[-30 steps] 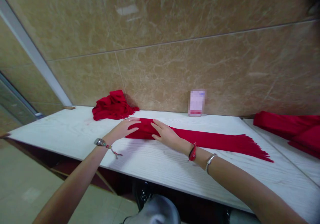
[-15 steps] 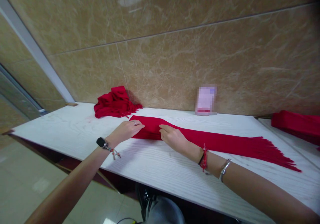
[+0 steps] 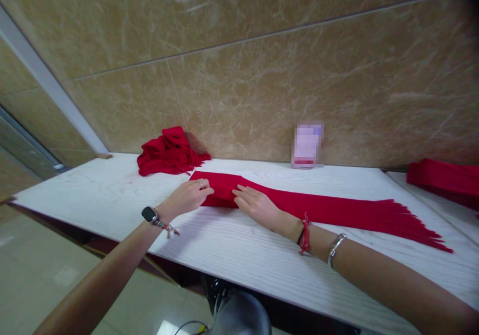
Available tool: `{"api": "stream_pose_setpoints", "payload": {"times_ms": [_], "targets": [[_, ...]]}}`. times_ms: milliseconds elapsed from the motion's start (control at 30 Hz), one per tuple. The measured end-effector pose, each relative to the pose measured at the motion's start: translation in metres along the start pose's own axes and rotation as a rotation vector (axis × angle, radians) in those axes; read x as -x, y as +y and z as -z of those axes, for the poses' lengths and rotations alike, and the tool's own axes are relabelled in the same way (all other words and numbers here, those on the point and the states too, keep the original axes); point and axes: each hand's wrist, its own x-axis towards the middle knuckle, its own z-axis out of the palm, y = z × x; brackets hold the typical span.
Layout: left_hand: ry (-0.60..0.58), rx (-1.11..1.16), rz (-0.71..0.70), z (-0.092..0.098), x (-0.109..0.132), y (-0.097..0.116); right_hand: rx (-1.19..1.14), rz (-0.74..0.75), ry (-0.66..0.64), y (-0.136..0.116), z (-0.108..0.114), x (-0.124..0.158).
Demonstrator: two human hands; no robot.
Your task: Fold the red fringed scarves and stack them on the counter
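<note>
A long red scarf (image 3: 329, 208) lies across the white table, its left part folded over and its fringe spread at the right. My left hand (image 3: 192, 194) is pinched on the folded part near its left end, with a ring on one finger. To the right, my right hand (image 3: 257, 205) rests on the scarf with its fingers stretched out, apart from my left hand. The scarf's front edge lifts slightly between my hands.
A crumpled red scarf (image 3: 164, 153) lies at the back left by the tiled wall (image 3: 239, 90). A blurred pinkish card (image 3: 307, 144) leans on the wall. More folded red cloth (image 3: 445, 180) sits at the far right. The table (image 3: 232, 240) has its front edge near me.
My right hand's fingers have spread and flattened on the scarf, where they were pinched before. My left hand stays at the left end. The view has shifted slightly.
</note>
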Motion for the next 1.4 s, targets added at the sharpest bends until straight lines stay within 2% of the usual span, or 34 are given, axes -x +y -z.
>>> {"api": "stream_pose_setpoints", "payload": {"times_ms": [133, 200, 467, 700, 833, 1100, 1200, 1333, 1400], "targets": [[0.077, 0.091, 0.010, 0.000, -0.011, 0.010, -0.056, -0.137, 0.039, 0.001, -0.004, -0.003], [0.077, 0.097, -0.011, -0.001, -0.017, 0.015, -0.073, -0.171, 0.031, 0.001, -0.004, -0.004], [0.063, 0.038, 0.015, -0.004, -0.022, 0.021, -0.049, -0.072, -0.093, -0.003, -0.002, -0.001], [0.010, 0.180, 0.019, 0.001, -0.022, 0.015, 0.034, -0.097, -0.127, 0.003, 0.003, 0.010], [-0.024, 0.278, 0.028, 0.004, -0.023, 0.016, 0.080, -0.076, -0.212, 0.009, 0.011, 0.026], [-0.181, 0.326, 0.033, 0.009, -0.030, 0.019, 0.037, -0.048, -0.346, 0.013, 0.026, 0.036], [-0.161, 0.328, 0.045, 0.012, -0.034, 0.022, -0.041, -0.090, -0.346, 0.012, 0.029, 0.039], [-0.062, 0.267, -0.053, 0.012, -0.049, 0.039, -0.175, -0.170, -0.298, 0.011, 0.037, 0.049], [-0.075, 0.212, -0.151, 0.008, -0.059, 0.050, -0.241, -0.195, -0.303, 0.011, 0.042, 0.054]]}}
